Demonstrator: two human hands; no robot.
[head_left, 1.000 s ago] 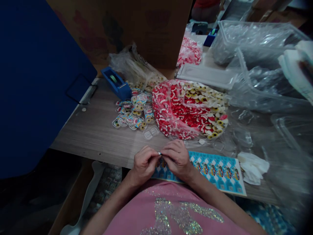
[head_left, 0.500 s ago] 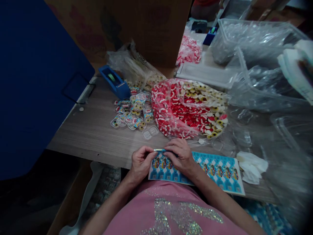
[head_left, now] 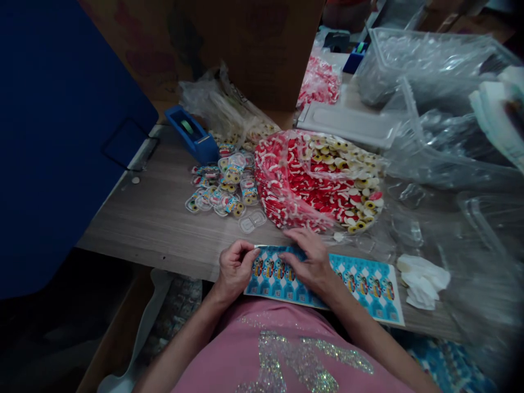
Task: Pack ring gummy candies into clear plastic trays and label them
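Observation:
A long blue sticker sheet (head_left: 364, 278) printed with rows of colourful cartoon figures lies along the front edge of the table, against my body. My left hand (head_left: 235, 267) pinches its upper left corner between thumb and fingers. Over the left half of the sheet is my right hand (head_left: 311, 262), thumb and fingers apart, with nothing visible between them; the wrist hides part of the print. Just beyond my hands sits an unfilled clear plastic case (head_left: 252, 221). Behind that is a pile of small filled clear cases (head_left: 223, 199) with the same blue print.
A clear bag of red-and-white and yellow pieces (head_left: 315, 183) fills the table's middle. A blue tape dispenser (head_left: 192, 134) stands behind the cases, before a large cardboard box (head_left: 245, 54). Clear plastic bins (head_left: 429, 54) and a crumpled white tissue (head_left: 423, 278) are on the right.
My right hand has opened and moved slightly right, away from my left hand at the sheet's top edge. The sheet has shifted a little left.

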